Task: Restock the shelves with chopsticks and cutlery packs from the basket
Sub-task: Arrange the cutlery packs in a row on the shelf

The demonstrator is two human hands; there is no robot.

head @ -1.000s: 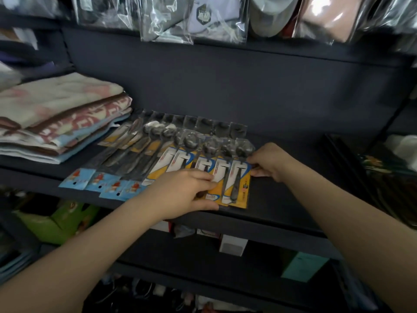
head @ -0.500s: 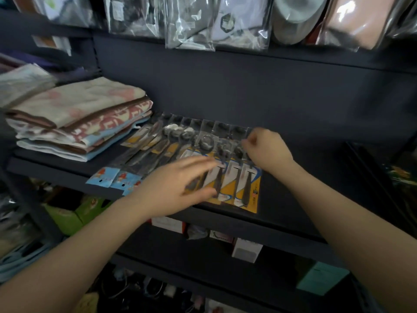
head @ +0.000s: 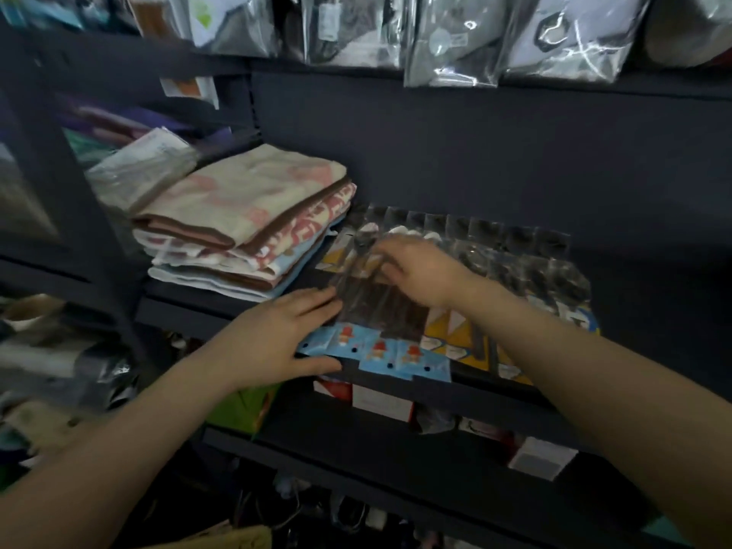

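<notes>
— Where are the packs?
— The clear-sleeved dark chopstick packs with blue cards [head: 380, 311] lie on the dark metal shelf [head: 495, 394]; the left hand [head: 273, 338] presses flat, fingers straight, on their left edge.
— The right hand [head: 420, 271]?
— On the packs' far ends; fingers blurred, grip unclear.

Dark shelf [head: 495, 394]: cutlery packs [head: 515, 279], folded towels [head: 253, 227].

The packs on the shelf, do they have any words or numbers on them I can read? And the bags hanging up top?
No text can be read anywhere.
Blue packs: little red figures printed on them, any words too blurred.
Yellow packs: white patches, print too small to read.
Hanging bags: a round sticker and a white tag, both blurred.
Boxes below the shelf: red and white, no letters legible.
</notes>
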